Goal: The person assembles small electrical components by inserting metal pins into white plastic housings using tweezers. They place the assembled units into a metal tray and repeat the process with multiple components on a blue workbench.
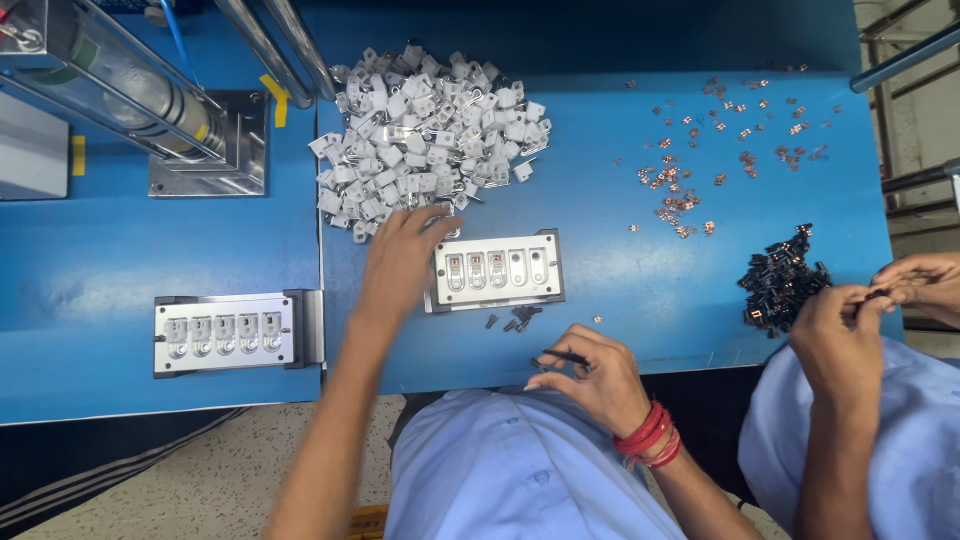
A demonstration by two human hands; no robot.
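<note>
Evidently the person's left hand (400, 262) is stretching forward across the blue tabletop (600, 290) to the near edge of the heap of small white plastic housings (425, 130), its fingers curling loosely onto the pieces there; whether a piece is already pinched between them cannot be told. The heap is lying just beyond the hand, directly behind the grey metal fixture plate with a row of pockets (497, 271), so the reach from heap to plate is short. That plate is sitting just right of the hand, and three of its pockets are showing white housings with a reddish insert while the two right-hand pockets are looking unfilled. The person's right hand (590, 378) is hovering close to the body at the table's near edge, thumb and forefinger pinching a thin dark pin-like piece (565, 356), apparently keeping it ready near the plate. A few small dark loose parts (515, 320) are lying on the table just in front of the plate, within easy reach of that hand. A second grey fixture plate (222, 332), with all of its pockets holding white housings, is resting well apart to the left. Scattered small copper-coloured contacts (690, 170) are spreading over the far right of the table, and a pile of small black parts (785, 280) is sitting beside a co-worker's hands (870, 310), which are working on a small piece between the fingertips.
</note>
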